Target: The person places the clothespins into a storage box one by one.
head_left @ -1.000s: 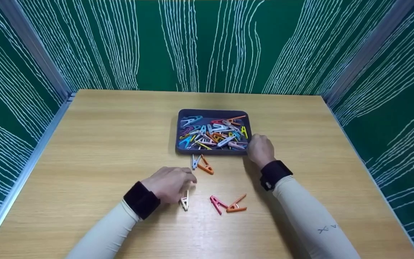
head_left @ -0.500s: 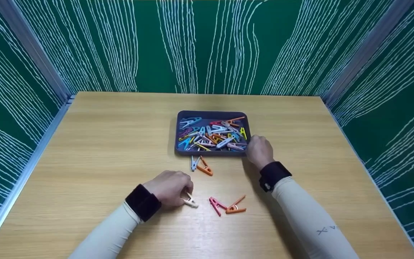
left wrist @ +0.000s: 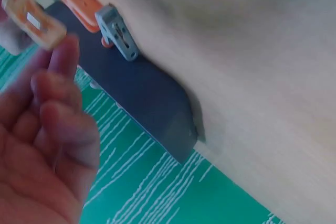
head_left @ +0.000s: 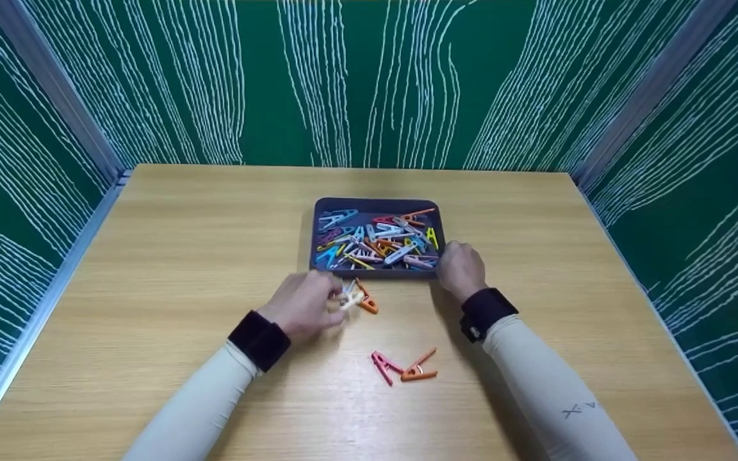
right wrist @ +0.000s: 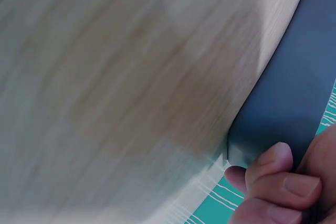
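My left hand (head_left: pixel 302 306) pinches a cream clothespin (head_left: pixel 351 299) between thumb and fingertips, in front of the tray. The left wrist view shows this clothespin (left wrist: pixel 32 19) raised at the fingertips. Just beyond it an orange clothespin (head_left: pixel 369 306) lies on the table against a grey-blue clothespin (left wrist: pixel 118 32), which the hand and cream one partly cover in the head view. My right hand (head_left: pixel 462 269) grips the front right corner of a dark tray (head_left: pixel 375 274). In the right wrist view its curled fingers (right wrist: pixel 283 187) touch the tray wall (right wrist: pixel 294 77).
Many-coloured clothespins (head_left: pixel 382 246) lie jumbled inside the tray. Nearer the front, a pink clothespin (head_left: pixel 383 367) and another orange clothespin (head_left: pixel 419 371) touch on the wooden table (head_left: pixel 170 269). Green panels with white lines (head_left: pixel 407 83) stand around the back and sides.
My left hand has picked the cream clothespin up from the table and carried it forward toward the tray and the orange and grey-blue clothespins. My right hand has stayed at the tray's corner.
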`<state>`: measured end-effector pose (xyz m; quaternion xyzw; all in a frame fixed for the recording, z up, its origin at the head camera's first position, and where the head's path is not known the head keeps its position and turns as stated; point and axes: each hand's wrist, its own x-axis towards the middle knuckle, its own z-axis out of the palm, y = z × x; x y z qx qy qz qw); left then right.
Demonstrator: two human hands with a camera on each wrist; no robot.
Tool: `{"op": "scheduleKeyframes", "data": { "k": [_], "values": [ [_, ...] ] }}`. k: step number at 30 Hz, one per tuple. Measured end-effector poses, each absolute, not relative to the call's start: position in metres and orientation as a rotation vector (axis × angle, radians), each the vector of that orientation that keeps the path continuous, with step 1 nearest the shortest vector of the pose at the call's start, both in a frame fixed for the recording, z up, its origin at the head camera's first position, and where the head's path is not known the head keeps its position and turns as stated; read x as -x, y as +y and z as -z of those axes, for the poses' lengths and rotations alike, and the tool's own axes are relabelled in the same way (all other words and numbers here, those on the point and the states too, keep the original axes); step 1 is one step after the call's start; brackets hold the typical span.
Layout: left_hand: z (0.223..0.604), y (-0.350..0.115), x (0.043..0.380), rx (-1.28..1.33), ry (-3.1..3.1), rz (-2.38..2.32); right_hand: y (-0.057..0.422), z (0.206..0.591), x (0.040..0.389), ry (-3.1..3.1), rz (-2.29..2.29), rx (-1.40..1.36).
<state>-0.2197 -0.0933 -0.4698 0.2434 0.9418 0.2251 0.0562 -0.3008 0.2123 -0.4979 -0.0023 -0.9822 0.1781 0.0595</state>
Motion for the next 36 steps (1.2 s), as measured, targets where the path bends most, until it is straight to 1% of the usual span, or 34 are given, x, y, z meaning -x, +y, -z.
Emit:
{"op": "scheduleKeyframes", "data": {
  "k": [5, 10, 18, 26, 32, 36],
  "values": [
    [0.465, -0.086, 0.240, -0.690, 2.990, -0.752, 0.213, 0.499, 0.302, -2.971, -0.543, 0.002],
    [0.461, -0.079, 0.261, -0.555, 3.078, -0.791, 0.213, 0.499, 0.302, -2.966, -0.503, -0.031],
    [0.455, -0.068, 0.294, -0.414, 3.174, -0.645, 0.211, 0.499, 0.299, -2.975, -0.514, -0.022],
    [0.452, -0.056, 0.314, -0.320, 3.185, -0.530, 0.211, 0.498, 0.298, -2.963, -0.522, -0.034],
    [0.457, -0.052, 0.325, -0.311, 3.213, -0.521, 0.212, 0.496, 0.300, -2.979, -0.515, -0.027],
    [0.461, -0.052, 0.326, -0.334, 3.195, -0.546, 0.213, 0.495, 0.300, -2.988, -0.516, -0.023]
  ]
}}
